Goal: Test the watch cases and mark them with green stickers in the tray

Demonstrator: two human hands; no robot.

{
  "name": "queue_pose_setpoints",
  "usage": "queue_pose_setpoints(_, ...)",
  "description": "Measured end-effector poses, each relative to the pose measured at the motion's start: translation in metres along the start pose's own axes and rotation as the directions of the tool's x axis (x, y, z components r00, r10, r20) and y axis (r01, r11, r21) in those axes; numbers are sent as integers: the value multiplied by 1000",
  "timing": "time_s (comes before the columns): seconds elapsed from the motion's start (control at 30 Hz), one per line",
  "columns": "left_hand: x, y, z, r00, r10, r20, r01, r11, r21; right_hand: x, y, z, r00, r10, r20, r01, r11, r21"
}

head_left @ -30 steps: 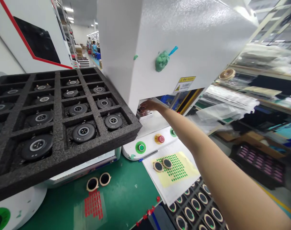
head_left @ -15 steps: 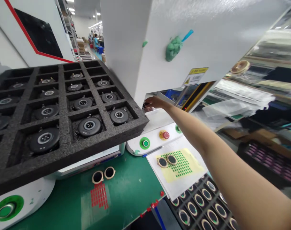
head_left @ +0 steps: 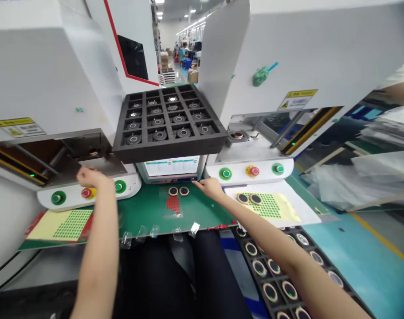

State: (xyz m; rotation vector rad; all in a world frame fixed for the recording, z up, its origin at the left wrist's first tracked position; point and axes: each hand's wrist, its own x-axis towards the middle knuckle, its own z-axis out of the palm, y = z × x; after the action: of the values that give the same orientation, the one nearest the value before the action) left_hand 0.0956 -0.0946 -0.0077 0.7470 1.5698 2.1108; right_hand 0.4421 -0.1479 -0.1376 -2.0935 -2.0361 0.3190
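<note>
My left hand (head_left: 88,177) is curled closed in front of the left machine, just above its red button (head_left: 87,193) and below its fixture (head_left: 93,154); what it holds, if anything, is hidden. My right hand (head_left: 210,187) lies open on the green mat (head_left: 202,208), fingers stretched left toward two tan rings (head_left: 178,191). A sheet of red stickers (head_left: 173,204) lies just below the rings. A black foam tray (head_left: 170,146) of round black parts sits raised between the two machines.
The right machine has a fixture (head_left: 237,136) and green, red and green buttons (head_left: 254,171). A yellow sheet of green dots (head_left: 271,207) carries two rings. Another dot sheet (head_left: 67,223) lies left. A black tray of rings (head_left: 275,274) sits lower right. A screen (head_left: 171,167) is under the foam tray.
My right hand has drawn back from the right machine's fixture down to the mat beside the two rings. The view has pulled back and swung left, bringing my left hand and the left machine in.
</note>
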Motion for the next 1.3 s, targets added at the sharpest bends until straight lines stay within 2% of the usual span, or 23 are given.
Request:
queue_pose_setpoints(0.03,-21,-6,-9,999,-13,-46,13,1000,-3,-3,-20,10,999,-25,34,25,1000,-12)
queue_pose_setpoints(0.1,-67,-17,-32,997,-27,-66,26,1000,-17,2,-51,20,996,-51,71,53,998,-33)
queue_pose_setpoints(0.17,-111,-25,-61,999,-13,-33,12,1000,-22,11,-70,21,995,-53,82,58,997,-55)
queue_pose_setpoints(0.23,-147,-31,-94,1000,-4,27,4,1000,-10,16,-77,18,995,-49,83,55,996,-77)
queue_pose_setpoints(0.33,-176,-39,-138,996,-25,91,22,999,35,18,-79,17,995,-43,85,52,993,-105)
queue_pose_setpoints(0.43,-185,-47,-166,993,-56,107,48,996,79,16,-82,20,996,-35,84,45,992,-121)
queue_pose_setpoints(0.5,-187,-51,-174,993,-63,96,54,994,91,14,-86,23,997,-28,78,38,992,-122)
queue_pose_setpoints(0.6,-189,-50,-177,996,-47,72,41,996,83,13,-95,24,998,-14,59,21,993,-114)
queue_pose_setpoints(0.83,-203,-32,-162,990,-37,136,33,999,34,7,-106,6,1000,-13,-11,12,999,-39)
queue_pose_setpoints(0.9,-211,-29,-157,988,-39,152,36,999,22,-14,-102,4,998,-37,-50,37,999,-8)
queue_pose_setpoints(0.97,-220,-30,-155,985,-44,169,41,999,19,-50,-92,9,992,-82,-99,85,996,21)
queue_pose_setpoints(1.1,-238,-36,-154,962,-82,261,65,995,73,-159,-46,31,970,-153,-190,167,984,61)
queue_pose_setpoints(1.2,-249,-45,-156,936,-101,337,63,991,121,-233,12,47,963,-57,-264,79,994,75)
queue_pose_setpoints(1.3,-262,-58,-159,912,-114,394,48,984,173,-275,79,51,934,156,-321,-132,987,96)
